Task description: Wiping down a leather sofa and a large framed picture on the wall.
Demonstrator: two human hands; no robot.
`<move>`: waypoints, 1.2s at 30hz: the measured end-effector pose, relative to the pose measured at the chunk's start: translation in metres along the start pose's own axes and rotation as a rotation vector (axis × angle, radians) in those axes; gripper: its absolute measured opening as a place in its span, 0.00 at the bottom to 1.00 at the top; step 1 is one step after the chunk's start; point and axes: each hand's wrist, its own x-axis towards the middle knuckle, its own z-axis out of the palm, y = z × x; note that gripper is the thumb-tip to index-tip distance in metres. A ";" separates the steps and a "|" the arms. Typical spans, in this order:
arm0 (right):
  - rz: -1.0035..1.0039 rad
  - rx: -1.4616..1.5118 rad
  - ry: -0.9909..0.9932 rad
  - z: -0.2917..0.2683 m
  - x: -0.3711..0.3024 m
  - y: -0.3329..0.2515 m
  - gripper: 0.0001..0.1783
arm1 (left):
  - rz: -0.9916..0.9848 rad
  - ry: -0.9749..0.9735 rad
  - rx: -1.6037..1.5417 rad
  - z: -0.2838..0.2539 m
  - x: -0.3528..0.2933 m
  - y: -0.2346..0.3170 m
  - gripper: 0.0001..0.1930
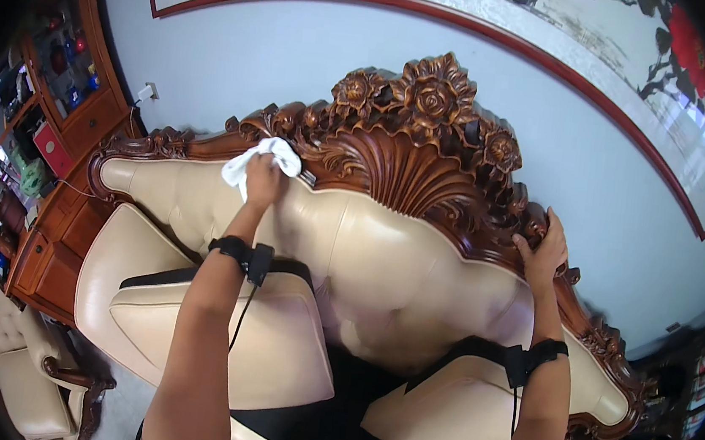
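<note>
A white cloth (278, 152) is bunched in my left hand (264, 179), whose fingers are closed on it. The cloth lies against the carved wooden crest (400, 169) of a sofa, just where the wood meets the cream leather backrest (368, 230). My right hand (547, 249) rests on the right part of the carved wood, thumb in front and fingers over the top edge. It holds onto the frame there. Roses and a shell shape stand out in the dark brown carving between my hands. Each wrist wears a black strap with a small box and a cable.
Loose cream seat cushions (231, 336) lean tilted in front of the backrest, over a black seat base (335, 405). A wooden cabinet (81, 126) stands at the left, with a tufted armchair (28, 367) below it. A large framed painting (474, 15) hangs on the wall behind.
</note>
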 end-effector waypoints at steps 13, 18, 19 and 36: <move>0.022 -0.081 0.023 -0.011 -0.003 0.011 0.51 | 0.031 -0.100 -0.852 -0.029 -0.034 0.204 0.12; 0.025 -0.038 0.027 -0.016 0.000 -0.002 0.52 | 0.436 0.270 -0.578 -0.104 0.054 0.278 0.15; 0.011 -0.018 0.030 -0.011 -0.001 -0.003 0.52 | 0.397 0.101 -0.565 -0.093 0.070 0.278 0.19; 0.060 -0.012 0.023 -0.016 -0.005 -0.001 0.51 | 0.393 0.033 -0.573 -0.047 0.031 0.259 0.16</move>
